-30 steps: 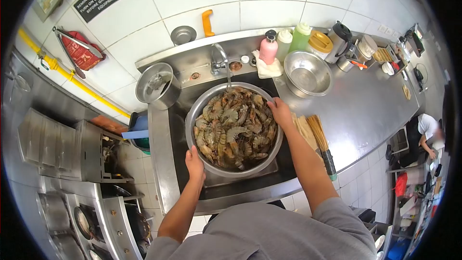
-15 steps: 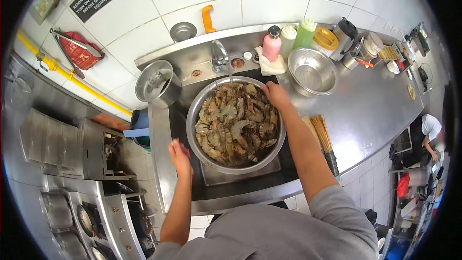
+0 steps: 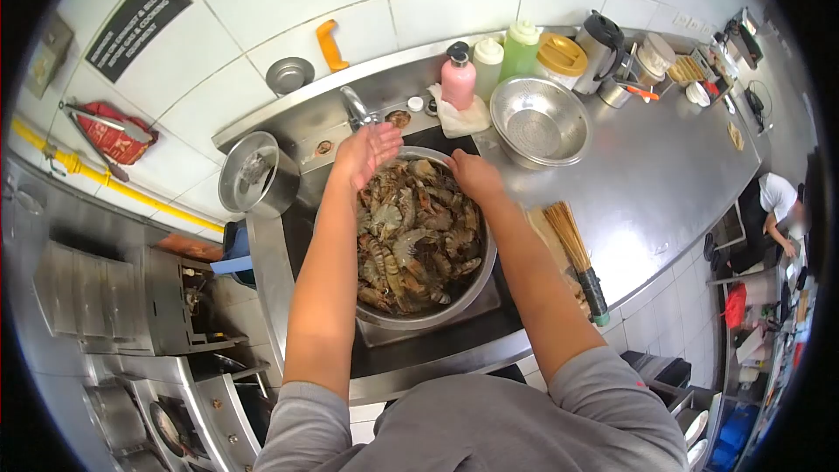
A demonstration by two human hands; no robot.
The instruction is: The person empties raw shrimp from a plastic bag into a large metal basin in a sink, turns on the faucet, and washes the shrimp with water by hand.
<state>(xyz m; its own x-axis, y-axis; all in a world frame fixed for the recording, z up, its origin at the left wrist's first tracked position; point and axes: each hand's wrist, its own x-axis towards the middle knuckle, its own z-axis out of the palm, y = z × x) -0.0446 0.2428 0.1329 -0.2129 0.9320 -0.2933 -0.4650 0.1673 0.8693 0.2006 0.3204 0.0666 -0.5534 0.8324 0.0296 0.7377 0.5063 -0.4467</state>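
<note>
A large metal bowl (image 3: 476, 284) full of whole raw shrimp (image 3: 411, 245) sits in the sink. My right hand (image 3: 476, 177) grips the bowl's far right rim, thumb toward the inside. My left hand (image 3: 369, 155) is held over the far left of the bowl, just below the faucet (image 3: 357, 107), with its fingers stretched out and nothing in it. Part of the faucet's spout end and the bowl's left rim are hidden behind my left hand and forearm.
Left of the sink stands a steel pot (image 3: 258, 177). On the right counter are a perforated colander (image 3: 540, 122), a pink pump bottle (image 3: 458, 79), squeeze bottles (image 3: 521, 51) and a stick brush (image 3: 577, 249). Another person (image 3: 773, 210) is at the far right.
My left hand has moved up from beside the sink's left edge to the faucet, and its fingers have straightened. My right hand stays on the bowl's rim. The view has shifted slightly.
</note>
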